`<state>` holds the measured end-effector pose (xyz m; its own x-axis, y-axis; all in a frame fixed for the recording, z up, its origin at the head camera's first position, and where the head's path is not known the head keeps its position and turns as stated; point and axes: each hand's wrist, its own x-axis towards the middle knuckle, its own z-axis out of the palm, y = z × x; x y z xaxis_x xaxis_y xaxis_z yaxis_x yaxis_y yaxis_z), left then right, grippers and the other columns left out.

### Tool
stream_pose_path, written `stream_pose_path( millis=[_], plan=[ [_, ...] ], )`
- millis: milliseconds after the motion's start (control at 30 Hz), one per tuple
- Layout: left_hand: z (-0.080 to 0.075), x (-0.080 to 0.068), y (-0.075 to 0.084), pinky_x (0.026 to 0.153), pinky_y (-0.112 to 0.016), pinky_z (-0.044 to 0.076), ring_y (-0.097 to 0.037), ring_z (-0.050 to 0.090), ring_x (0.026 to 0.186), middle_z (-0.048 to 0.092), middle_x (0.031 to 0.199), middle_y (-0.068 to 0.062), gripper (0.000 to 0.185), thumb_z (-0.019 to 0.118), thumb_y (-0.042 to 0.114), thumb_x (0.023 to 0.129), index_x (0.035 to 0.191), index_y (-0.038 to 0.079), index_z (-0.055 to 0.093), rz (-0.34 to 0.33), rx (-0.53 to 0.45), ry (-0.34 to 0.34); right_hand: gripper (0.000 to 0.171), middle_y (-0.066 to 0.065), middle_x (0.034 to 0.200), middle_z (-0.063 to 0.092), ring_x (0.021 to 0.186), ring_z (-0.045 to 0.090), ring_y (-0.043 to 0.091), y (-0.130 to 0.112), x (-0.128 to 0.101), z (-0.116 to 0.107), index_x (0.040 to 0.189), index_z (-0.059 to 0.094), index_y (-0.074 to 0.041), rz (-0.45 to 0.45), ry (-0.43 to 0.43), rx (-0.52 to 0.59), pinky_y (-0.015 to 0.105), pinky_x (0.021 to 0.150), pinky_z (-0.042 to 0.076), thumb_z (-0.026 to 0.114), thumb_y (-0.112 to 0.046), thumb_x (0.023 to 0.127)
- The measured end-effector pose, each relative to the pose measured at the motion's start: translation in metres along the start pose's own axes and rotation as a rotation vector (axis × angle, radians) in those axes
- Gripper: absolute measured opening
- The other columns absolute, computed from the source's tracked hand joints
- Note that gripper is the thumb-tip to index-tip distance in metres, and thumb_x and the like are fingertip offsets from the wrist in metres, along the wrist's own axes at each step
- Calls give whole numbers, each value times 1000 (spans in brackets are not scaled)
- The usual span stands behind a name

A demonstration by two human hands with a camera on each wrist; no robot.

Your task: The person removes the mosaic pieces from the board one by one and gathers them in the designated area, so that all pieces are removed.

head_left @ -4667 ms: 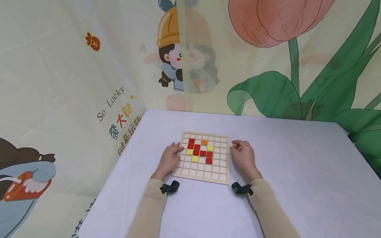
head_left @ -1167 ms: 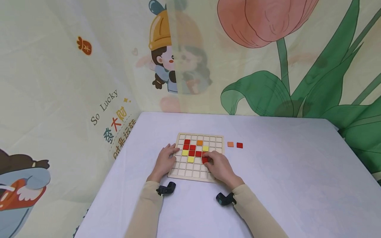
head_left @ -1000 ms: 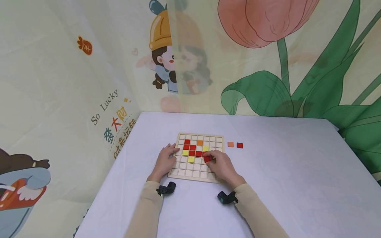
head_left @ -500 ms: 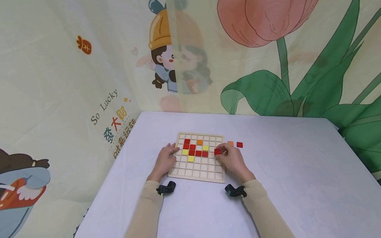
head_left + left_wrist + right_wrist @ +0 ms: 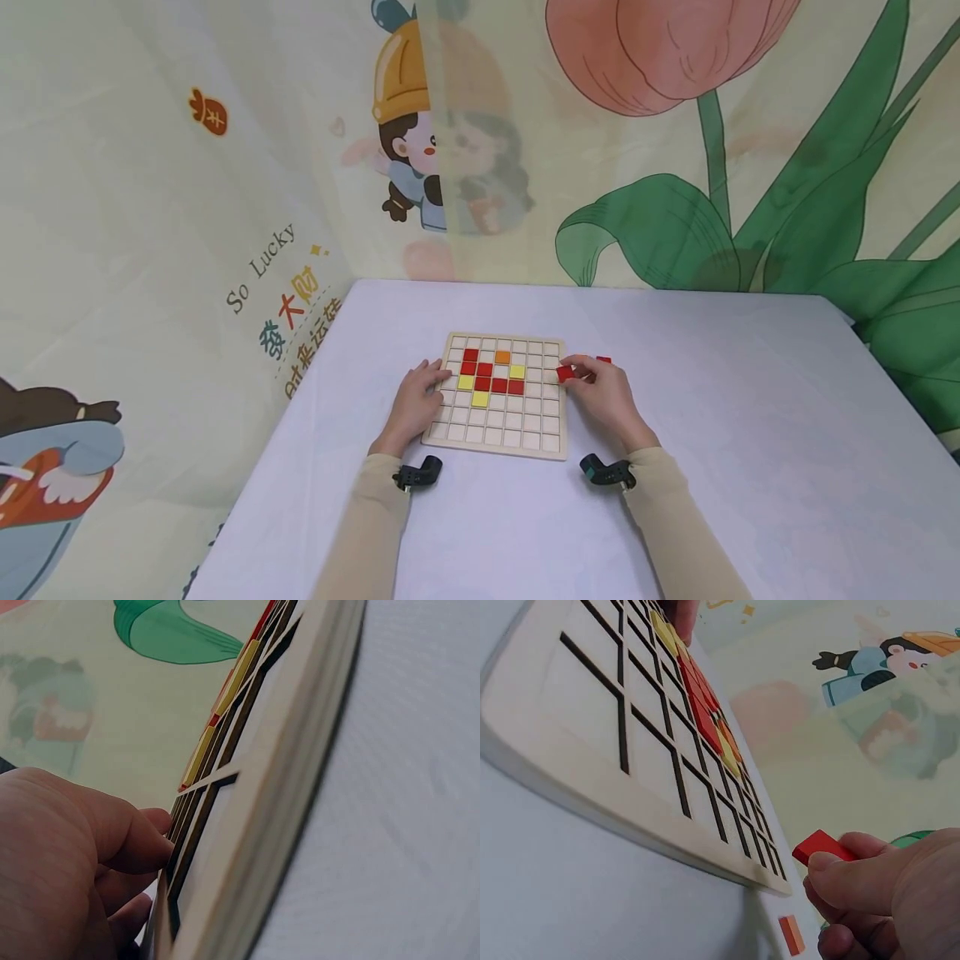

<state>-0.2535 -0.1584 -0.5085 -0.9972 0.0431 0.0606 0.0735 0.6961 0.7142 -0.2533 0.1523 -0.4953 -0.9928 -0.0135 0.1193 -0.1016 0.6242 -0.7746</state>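
My right hand (image 5: 606,398) pinches a red tile (image 5: 565,374) just off the board (image 5: 498,442) edge at 3 o'clock; my left hand (image 5: 417,403) lies flat on the 9 o'clock edge, fingers relaxed. I'd keep the tile level and set it down gently beside the loose tiles. It's small, square, flat, glossy red.

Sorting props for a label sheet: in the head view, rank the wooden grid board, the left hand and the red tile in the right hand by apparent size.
1. wooden grid board
2. left hand
3. red tile, pinched by the right hand
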Motion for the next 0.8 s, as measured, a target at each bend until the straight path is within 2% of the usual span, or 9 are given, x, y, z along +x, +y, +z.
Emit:
stream_pose_path(
  millis=[200, 433, 800],
  plan=[
    [1, 0, 0, 114, -31, 8, -14, 19, 136, 39, 141, 2, 38, 47, 5, 85, 121, 14, 59, -3, 3, -2, 30, 6, 89, 59, 80, 50, 22, 12, 4, -15, 109, 62, -16, 96, 54, 12, 28, 66, 45, 64, -9, 80],
    [1, 1, -2, 114, -31, 9, -14, 20, 136, 40, 140, 2, 39, 47, 3, 84, 120, 13, 60, 8, 0, 5, 28, 8, 91, 58, 79, 52, 22, 29, 7, -28, 108, 56, -13, 188, 93, 25, 26, 64, 48, 66, -15, 81],
    [3, 1, -3, 114, -33, 9, -16, 20, 136, 40, 140, 1, 39, 48, 3, 84, 120, 13, 60, 18, -12, 12, 32, 9, 96, 57, 86, 48, 24, 49, 4, -44, 116, 57, -14, 231, 151, -8, 28, 69, 45, 63, -21, 85]
  ],
)
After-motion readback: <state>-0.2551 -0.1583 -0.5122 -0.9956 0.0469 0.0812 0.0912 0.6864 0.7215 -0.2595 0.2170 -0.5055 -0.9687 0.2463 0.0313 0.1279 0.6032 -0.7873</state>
